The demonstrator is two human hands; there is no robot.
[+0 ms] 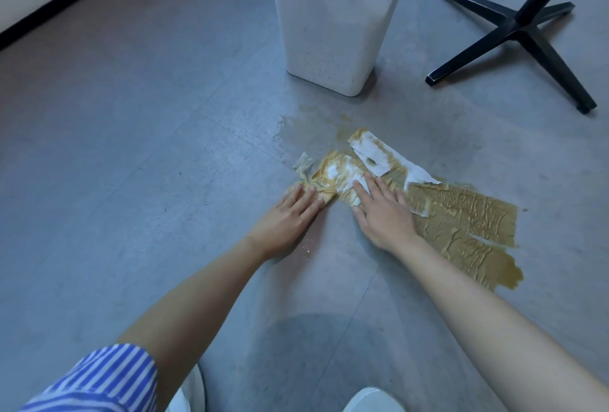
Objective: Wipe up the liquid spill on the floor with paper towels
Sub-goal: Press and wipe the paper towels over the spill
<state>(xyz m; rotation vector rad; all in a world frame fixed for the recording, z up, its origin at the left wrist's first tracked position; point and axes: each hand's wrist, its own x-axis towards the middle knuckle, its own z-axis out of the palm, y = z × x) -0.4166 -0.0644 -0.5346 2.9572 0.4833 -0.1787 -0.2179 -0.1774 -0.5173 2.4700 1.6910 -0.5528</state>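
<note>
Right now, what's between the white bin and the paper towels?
Head view: only floor, wet with thin brownish spill, between white bin and paper towels. No objects.

Both flat hands, left hand and right hand, on soaked brown paper towels beside white bin.

bin: top cropped | table base: pole cropped | my shoes: half cropped | paper towels: partly under my right hand

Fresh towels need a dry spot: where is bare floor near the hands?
Dry bare floor lies left of the left hand, out to the baseboard. Crowded: soaked paper towels under and right of the right hand; wet spill reaches toward the white bin.
</note>
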